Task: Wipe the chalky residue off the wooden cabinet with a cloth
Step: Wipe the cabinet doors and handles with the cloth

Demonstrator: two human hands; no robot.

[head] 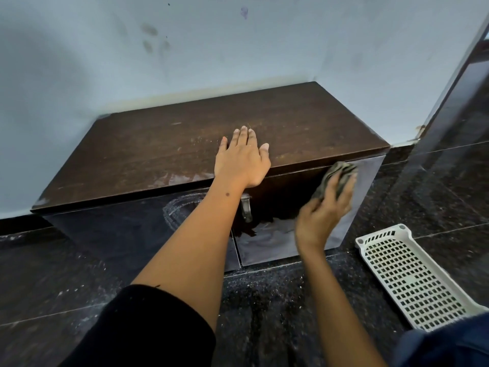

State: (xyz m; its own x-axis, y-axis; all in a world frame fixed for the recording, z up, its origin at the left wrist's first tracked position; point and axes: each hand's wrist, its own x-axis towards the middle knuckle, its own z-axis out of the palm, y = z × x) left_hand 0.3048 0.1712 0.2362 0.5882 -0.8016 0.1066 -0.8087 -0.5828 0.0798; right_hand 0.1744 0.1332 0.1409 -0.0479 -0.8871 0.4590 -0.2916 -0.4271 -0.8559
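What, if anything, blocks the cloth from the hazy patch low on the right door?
Nothing visible. The right hand presses the cloth to the upper right door; the haze lies just below, unobstructed. The metal handle sits left of that path, and the left hand rests on the cabinet top.

The cabinet (169, 144) has a matt, dark wood-grain top with chalky smears, glossy doors (277, 239) and a metal handle (246, 207), beside a white perforated plastic tray (404, 279).

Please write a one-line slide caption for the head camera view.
Left hand rests flat on dark wooden cabinet; right hand presses striped grey cloth against its glossy front.
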